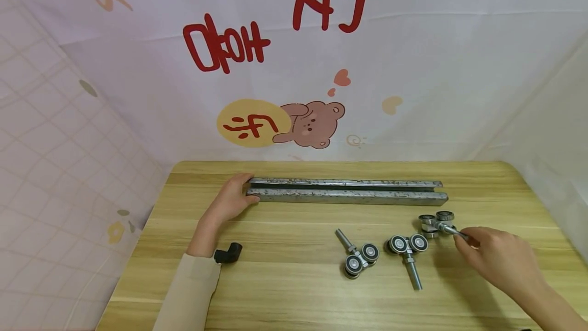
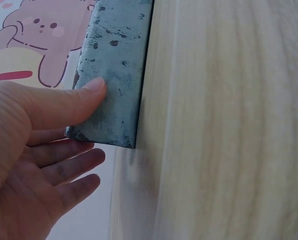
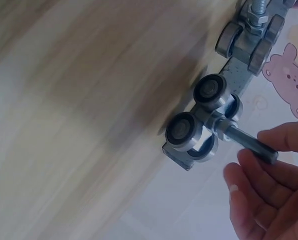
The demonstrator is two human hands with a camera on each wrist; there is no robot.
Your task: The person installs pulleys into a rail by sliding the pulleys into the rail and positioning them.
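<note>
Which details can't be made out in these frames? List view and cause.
Head: inside of the long grey metal channel rail; slot too dark.
Head: rail's left end; partly covered by the left hand.
Head: dark object, bottom right; cut off by bottom edge.
Left wrist: index fingertip; hidden behind the rail.
Right wrist: rear wheels of the silver four-wheeled metal trolley in the right hand; partly covered by its front wheels.

Red characters (image 1: 226, 44) on white backdrop (image 1: 436, 60); reading unclear.

White printed cloth (image 1: 441, 65) hangs at twelve o'clock beyond the wood-grain tabletop (image 1: 275, 290); gridded cloth (image 1: 41, 126) hangs at ten o'clock.
</note>
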